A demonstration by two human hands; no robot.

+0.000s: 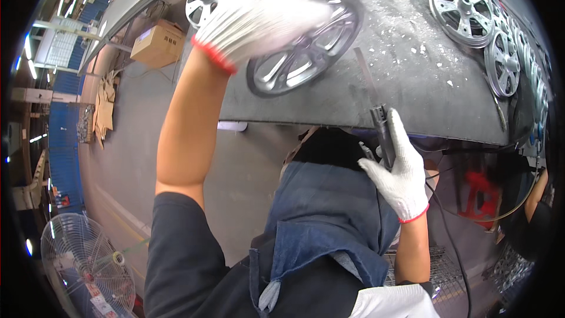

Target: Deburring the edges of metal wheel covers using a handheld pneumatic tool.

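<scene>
Above the left part of the counter (424, 103), a spoked metal wheel (301, 58) is tilted, partly covered by the gloved left hand (262, 17); blur hides that hand's fingers, so I cannot tell how far its grip is closed. At the counter's near edge, the gloved right hand (406, 171) has its grip closed around a black-handled tool (385, 141). Other wheels (465, 5) stand on the counter's right side. The wheel looks stiff and fairly heavy, its smooth metal perhaps slippery; the rim or a spoke probably gives the firmest hold.
</scene>
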